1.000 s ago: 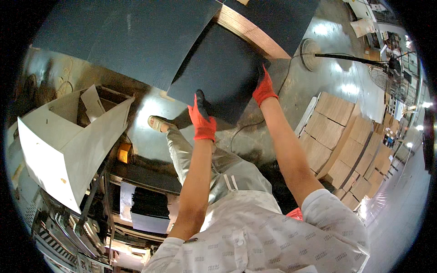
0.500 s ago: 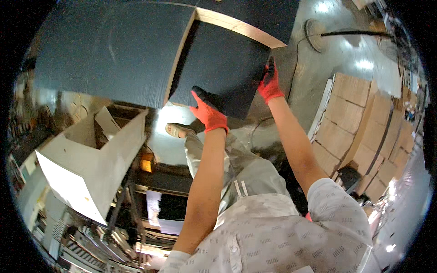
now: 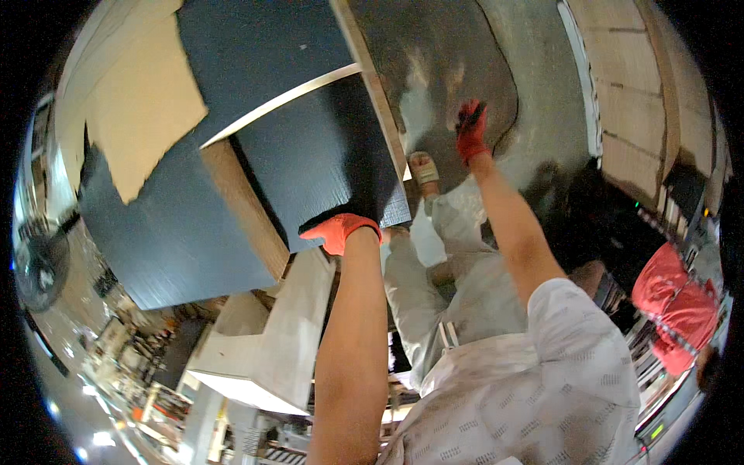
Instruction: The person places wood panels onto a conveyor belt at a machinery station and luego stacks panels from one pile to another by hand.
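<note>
A large dark, flat-faced piece (image 3: 310, 147) with pale wooden strips (image 3: 246, 213) along its edges lies in front of me, on the left. My left hand (image 3: 345, 231), in a red glove with black finger coating, is closed over the near edge of its dark panel. The fingers point left on the dark face, and part of the grip is hidden under the hand. Farther right, my right hand (image 3: 471, 133) wears a matching glove and hangs above the floor, away from the panel. Its fingers are loosely curled and somewhat apart, with nothing visible in them.
Torn tan sheeting (image 3: 147, 93) covers the piece's far left. Below it stands a white box-like unit (image 3: 271, 349). Stacked brown boards (image 3: 632, 101) are at far right, and a person in red (image 3: 678, 310) is at the lower right. A fan (image 3: 43, 263) stands at far left.
My right hand has come off the panel's right edge and moved clear of it. My left hand stays at the near edge. The view has turned, bringing tan sheeting and a person in red into sight.
</note>
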Demonstrator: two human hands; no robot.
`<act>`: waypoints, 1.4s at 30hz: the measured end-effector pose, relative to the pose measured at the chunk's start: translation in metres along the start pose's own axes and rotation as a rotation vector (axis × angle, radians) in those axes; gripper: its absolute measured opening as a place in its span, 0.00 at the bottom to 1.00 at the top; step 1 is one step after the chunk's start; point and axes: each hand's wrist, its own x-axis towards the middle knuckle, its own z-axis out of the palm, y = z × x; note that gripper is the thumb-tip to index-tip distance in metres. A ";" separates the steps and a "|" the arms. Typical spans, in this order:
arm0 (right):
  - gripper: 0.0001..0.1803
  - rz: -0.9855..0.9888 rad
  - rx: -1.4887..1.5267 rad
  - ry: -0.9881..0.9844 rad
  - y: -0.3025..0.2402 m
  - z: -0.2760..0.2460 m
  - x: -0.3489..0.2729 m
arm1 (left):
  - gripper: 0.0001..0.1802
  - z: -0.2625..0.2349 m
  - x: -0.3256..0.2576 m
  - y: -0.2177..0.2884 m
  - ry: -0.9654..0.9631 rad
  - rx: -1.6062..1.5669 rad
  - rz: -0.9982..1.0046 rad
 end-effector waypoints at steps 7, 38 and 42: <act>0.41 0.052 -0.131 -0.120 -0.014 0.138 -0.007 | 0.50 0.023 0.013 -0.009 0.205 -0.149 -0.002; 0.36 -0.446 0.028 -0.466 0.014 0.206 0.011 | 0.47 0.019 0.026 -0.003 0.153 0.125 0.047; 0.40 -0.291 0.107 -0.324 -0.017 0.179 0.018 | 0.47 0.011 0.011 -0.003 0.028 -0.087 -0.011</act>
